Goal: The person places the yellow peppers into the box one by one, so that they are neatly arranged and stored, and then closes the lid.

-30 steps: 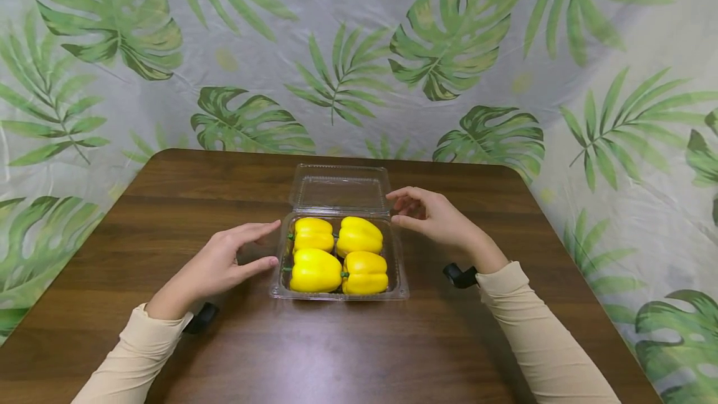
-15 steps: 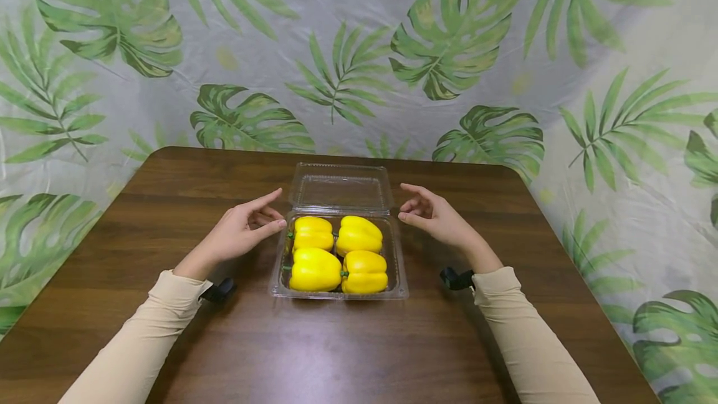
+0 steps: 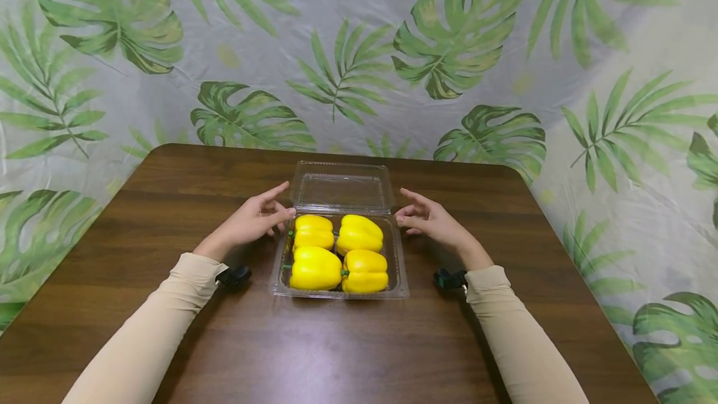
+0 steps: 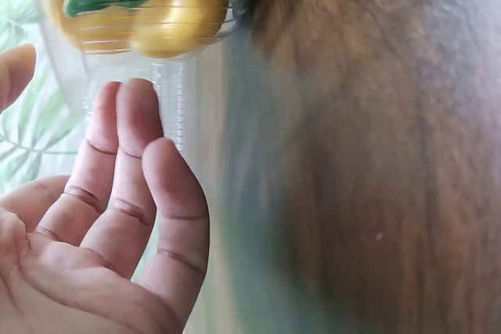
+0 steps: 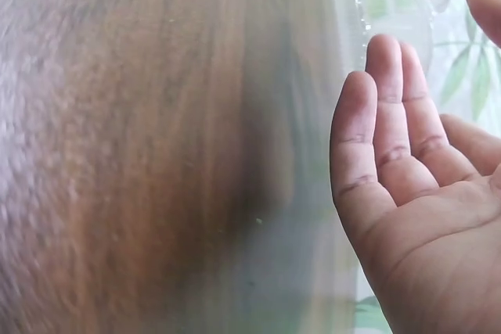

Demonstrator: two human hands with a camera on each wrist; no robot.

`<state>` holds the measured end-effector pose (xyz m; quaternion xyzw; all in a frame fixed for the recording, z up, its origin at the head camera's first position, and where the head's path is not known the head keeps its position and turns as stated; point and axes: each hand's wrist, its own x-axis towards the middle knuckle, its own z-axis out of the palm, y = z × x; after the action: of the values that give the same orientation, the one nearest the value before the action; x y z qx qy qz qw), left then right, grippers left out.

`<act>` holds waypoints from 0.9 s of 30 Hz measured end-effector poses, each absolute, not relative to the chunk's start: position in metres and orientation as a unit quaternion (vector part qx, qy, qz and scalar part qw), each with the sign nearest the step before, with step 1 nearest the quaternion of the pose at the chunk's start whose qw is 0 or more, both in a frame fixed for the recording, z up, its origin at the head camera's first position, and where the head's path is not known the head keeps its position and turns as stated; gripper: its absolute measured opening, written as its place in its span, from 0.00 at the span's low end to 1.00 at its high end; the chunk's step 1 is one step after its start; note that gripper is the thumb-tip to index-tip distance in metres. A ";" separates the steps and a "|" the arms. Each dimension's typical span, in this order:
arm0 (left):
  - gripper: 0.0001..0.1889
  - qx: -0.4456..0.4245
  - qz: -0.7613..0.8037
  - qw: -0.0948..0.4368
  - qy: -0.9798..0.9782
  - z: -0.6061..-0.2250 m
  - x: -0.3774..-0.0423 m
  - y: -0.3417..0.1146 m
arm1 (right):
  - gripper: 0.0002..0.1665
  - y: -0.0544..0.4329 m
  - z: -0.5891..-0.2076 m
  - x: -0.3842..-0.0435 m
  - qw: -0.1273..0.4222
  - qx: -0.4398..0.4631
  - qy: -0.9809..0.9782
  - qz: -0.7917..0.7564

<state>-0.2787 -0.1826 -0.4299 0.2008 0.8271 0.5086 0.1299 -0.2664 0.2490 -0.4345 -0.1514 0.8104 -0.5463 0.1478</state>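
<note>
A clear plastic clamshell container [image 3: 395, 288] lies on the table in the head view, its lid [image 3: 342, 192] folded back flat behind it. Several yellow bell peppers [image 3: 315, 269] with green stems fill the base in two rows. My left hand [image 3: 251, 220] is beside the back left corner, thumb tip right at the rim and index finger pointing along the lid's side. Opposite it, my right hand [image 3: 430, 222] has its thumb close to the back right corner. Loosely extended fingers [image 4: 139, 119] show below the container wall in the left wrist view. Neither hand grips anything.
The dark wooden table [image 3: 359, 354] extends around the container on all sides. A leaf-patterned curtain [image 3: 359, 48] hangs behind the table's far edge. Black wrist cameras [image 3: 450, 278] sit under both cuffs.
My left hand has moved forward and right, from the container's left side to its back left corner. My right hand drew slightly away, then came back near the rim. Container and peppers stayed put.
</note>
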 end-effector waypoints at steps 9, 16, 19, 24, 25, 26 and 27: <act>0.44 0.180 0.565 0.184 0.784 -0.439 -0.282 -0.179 | 0.45 0.249 -0.444 -0.270 0.179 -0.134 0.785 -0.578; 0.44 0.169 0.557 0.198 0.789 -0.440 -0.286 -0.178 | 0.45 0.248 -0.443 -0.270 0.195 -0.129 0.779 -0.582; 0.45 0.167 0.552 0.208 0.790 -0.441 -0.287 -0.178 | 0.44 0.247 -0.443 -0.271 0.203 -0.126 0.780 -0.578; 0.44 0.158 0.551 0.218 0.790 -0.442 -0.287 -0.178 | 0.43 0.247 -0.444 -0.272 0.217 -0.131 0.778 -0.575; 0.43 0.157 0.551 0.219 0.790 -0.442 -0.287 -0.178 | 0.43 0.247 -0.444 -0.272 0.218 -0.133 0.778 -0.574; 0.42 0.157 0.550 0.220 0.790 -0.443 -0.288 -0.178 | 0.43 0.246 -0.445 -0.272 0.219 -0.136 0.779 -0.572; 0.42 0.160 0.548 0.222 0.790 -0.444 -0.288 -0.178 | 0.42 0.246 -0.445 -0.273 0.220 -0.137 0.780 -0.570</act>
<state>-0.2878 -0.1783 -0.4436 0.1596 0.7904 0.5480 0.2223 -0.2727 0.2464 -0.4451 -0.1371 0.7797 -0.5700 0.2200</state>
